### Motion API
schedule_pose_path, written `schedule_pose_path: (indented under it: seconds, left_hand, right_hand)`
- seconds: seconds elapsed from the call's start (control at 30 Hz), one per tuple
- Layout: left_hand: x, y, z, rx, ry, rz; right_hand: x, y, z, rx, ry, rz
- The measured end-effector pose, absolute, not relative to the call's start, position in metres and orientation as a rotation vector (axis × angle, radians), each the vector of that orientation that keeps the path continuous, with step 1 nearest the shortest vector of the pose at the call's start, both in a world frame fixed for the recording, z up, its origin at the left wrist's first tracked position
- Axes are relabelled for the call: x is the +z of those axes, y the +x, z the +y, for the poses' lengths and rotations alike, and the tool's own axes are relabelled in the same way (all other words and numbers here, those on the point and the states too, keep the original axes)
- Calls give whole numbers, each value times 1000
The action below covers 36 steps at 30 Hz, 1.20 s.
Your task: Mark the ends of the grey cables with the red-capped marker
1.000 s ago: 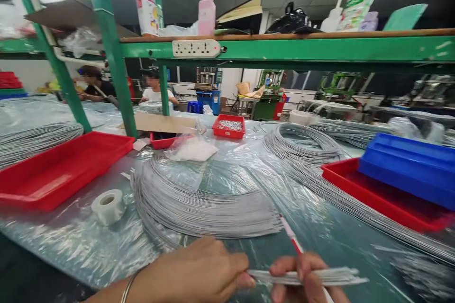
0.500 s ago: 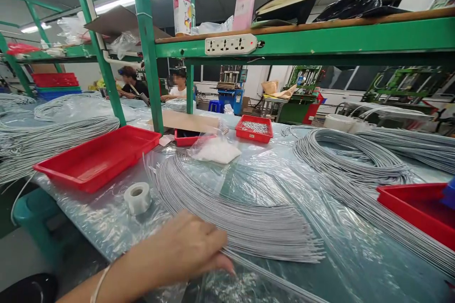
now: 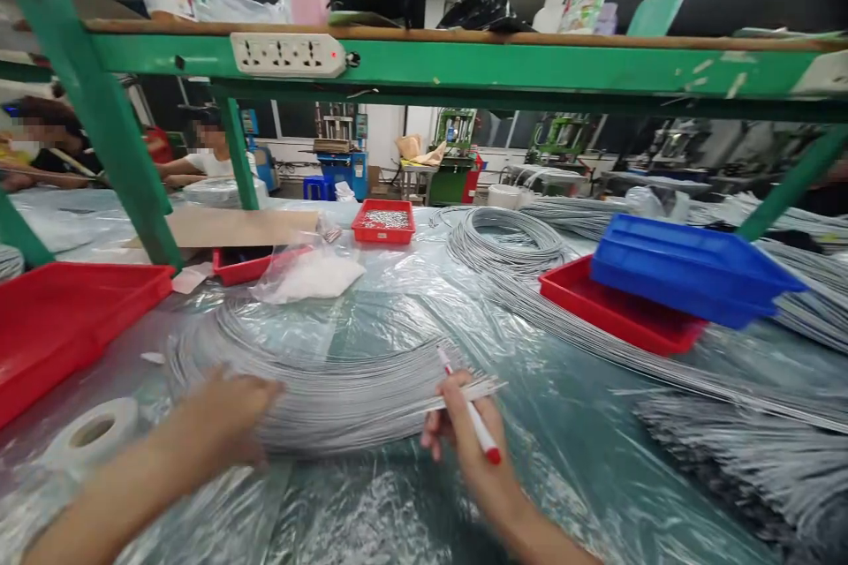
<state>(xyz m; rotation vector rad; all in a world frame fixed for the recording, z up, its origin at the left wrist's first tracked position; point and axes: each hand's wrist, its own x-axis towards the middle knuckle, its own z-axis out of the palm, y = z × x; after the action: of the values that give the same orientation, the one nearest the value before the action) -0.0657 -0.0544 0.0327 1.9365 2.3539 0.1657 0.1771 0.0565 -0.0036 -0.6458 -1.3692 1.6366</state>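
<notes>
Right hand (image 3: 464, 428): closed around a red-and-white pen (image 3: 470, 413), with its fingertips pressed on the cut ends of a curved bundle of grey wires (image 3: 331, 393). Left hand (image 3: 222, 415): laid loosely open and blurred on the bundle's other side. The bundle is spread on the plastic-covered table (image 3: 563, 441) near its front edge, beside a tape roll (image 3: 93, 433).

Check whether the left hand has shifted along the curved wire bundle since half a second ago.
Yes. The left hand now lies on the wire bundle nearer its bend and the tape roll; before, it was nearer the cut ends.
</notes>
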Motion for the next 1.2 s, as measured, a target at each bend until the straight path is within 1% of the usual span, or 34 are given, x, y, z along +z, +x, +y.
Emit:
schedule_pose_path:
  seconds: [0.07, 0.1, 0.2, 0.27, 0.33, 0.43, 0.57, 0.73, 0.8, 0.97, 1.13, 1.2]
  left_hand:
    - [38, -21, -40, 282, 2057, 1925]
    - [41, 0, -32, 396, 2058, 1776]
    - [45, 41, -6, 701, 1956, 1549]
    - [42, 49, 7, 750, 1920, 1451]
    - [37, 47, 13, 716, 1924, 1378]
    - [29, 40, 13, 683, 1922, 1335]
    - [27, 36, 7, 644, 1876, 1394]
    - [32, 30, 4, 479, 1848, 1427]
    - [31, 28, 3, 435, 1833, 1413]
    - [22, 34, 1, 452, 1846, 1422]
    - [11, 46, 0, 563, 1798, 1362]
    - [10, 48, 0, 589, 1792, 1363]
  right_hand:
    - [-6, 170, 55, 1627, -626, -1416]
    - [-6, 169, 53, 1605, -631, -1440]
    - [-6, 172, 50, 1516, -668, -1509]
    - [-6, 177, 49, 1487, -689, -1554]
    - [-6, 181, 49, 1489, -703, -1599]
    - [-9, 189, 49, 1408, -714, -1664]
    - [-7, 204, 56, 1263, -720, -1782]
    - [8, 222, 79, 1118, -716, -1454]
    - [15, 222, 81, 1084, -634, -1482]
    - [21, 205, 63, 1215, -430, -1869]
    - [15, 192, 53, 1290, -472, -1929]
    - [15, 195, 58, 1265, -476, -1929]
